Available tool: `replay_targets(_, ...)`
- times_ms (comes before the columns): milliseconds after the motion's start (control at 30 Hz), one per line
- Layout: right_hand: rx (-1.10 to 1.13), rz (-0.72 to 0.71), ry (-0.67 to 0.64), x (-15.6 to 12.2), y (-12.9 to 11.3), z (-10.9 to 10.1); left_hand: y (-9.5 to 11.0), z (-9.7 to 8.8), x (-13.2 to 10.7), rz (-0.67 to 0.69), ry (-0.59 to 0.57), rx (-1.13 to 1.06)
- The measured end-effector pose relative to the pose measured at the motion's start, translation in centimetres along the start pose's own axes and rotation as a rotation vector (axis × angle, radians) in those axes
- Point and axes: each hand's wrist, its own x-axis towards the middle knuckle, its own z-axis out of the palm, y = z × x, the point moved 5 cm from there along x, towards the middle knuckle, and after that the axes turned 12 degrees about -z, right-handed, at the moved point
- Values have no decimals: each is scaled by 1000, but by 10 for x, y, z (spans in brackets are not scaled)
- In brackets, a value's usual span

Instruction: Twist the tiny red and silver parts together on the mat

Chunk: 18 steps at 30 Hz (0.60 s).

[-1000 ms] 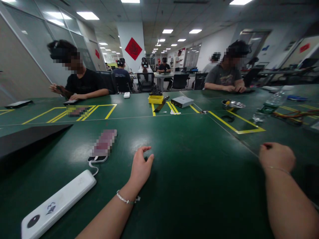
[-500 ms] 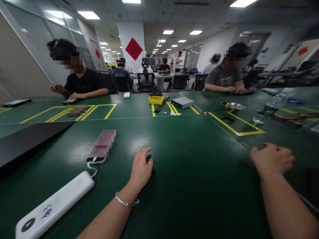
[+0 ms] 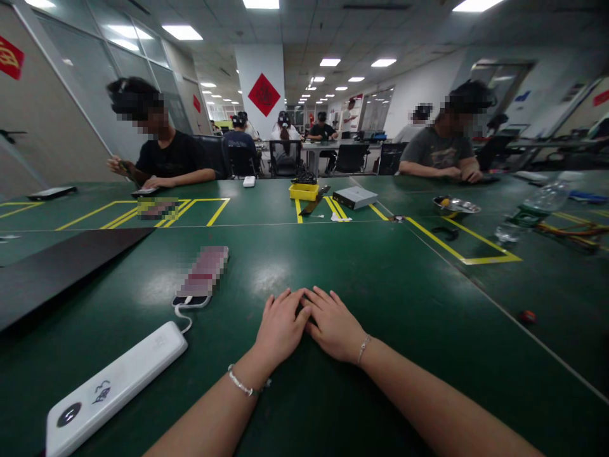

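My left hand [image 3: 281, 327] rests palm down on the green table [image 3: 404, 393], fingers stretched out. Beside it lies my right hand [image 3: 335, 327], also flat, with its fingers apart. The two hands meet around the thumbs and index fingers, and neither holds anything I can see. To the left of them is a phone [image 3: 203, 270] with a blurred screen. A short white cable [image 3: 189, 324] joins it to a large white power bank [image 3: 117, 384] with handwriting on top.
A small red object [image 3: 527, 316] lies to the right. Farther back are a yellow bin [image 3: 304, 192], a grey box [image 3: 354, 197], a metal bowl [image 3: 457, 206] and a plastic bottle [image 3: 542, 203]. A dark panel [image 3: 71, 270] lies left. Two people sit across the table.
My right hand has come from the far right to the middle, against my left hand. The small red object now shows near where it was. The view has shifted slightly left.
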Motion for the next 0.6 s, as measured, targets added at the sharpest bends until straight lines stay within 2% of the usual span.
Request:
replay_targets(100,-28,-17,12,-4,19,-18,1,-1,-2,12,-27,-22)
replay_targets(167,-130,109,99,-22,54,-46,0,-4,-2,16,-27,-47)
replay_targets(233,-302,401,239,-61,106,-82,0,-5,-2,20,-30,-57)
replay_targets(300,-498,784,392,-123,159,-116,1,-6,-2,20,-28,-49)
replay_targets(367,-566,1126,512,-194,205,-136,1,-7,-2,19,-25,-43)
replay_targets(433,-474,1470,561,-262,240,-137,1,-7,-2,19,-18,-49)
replay_targets(467,-382,1583,555,-288,255,-133,1,-6,-2,21,-15,-53)
replay_targets(533,-190,1699,524,-323,275,-121,1,-6,-2,27,-9,-54)
replay_targets(600,-67,1723,519,-340,287,-113,0,-5,-2,31,-8,-48)
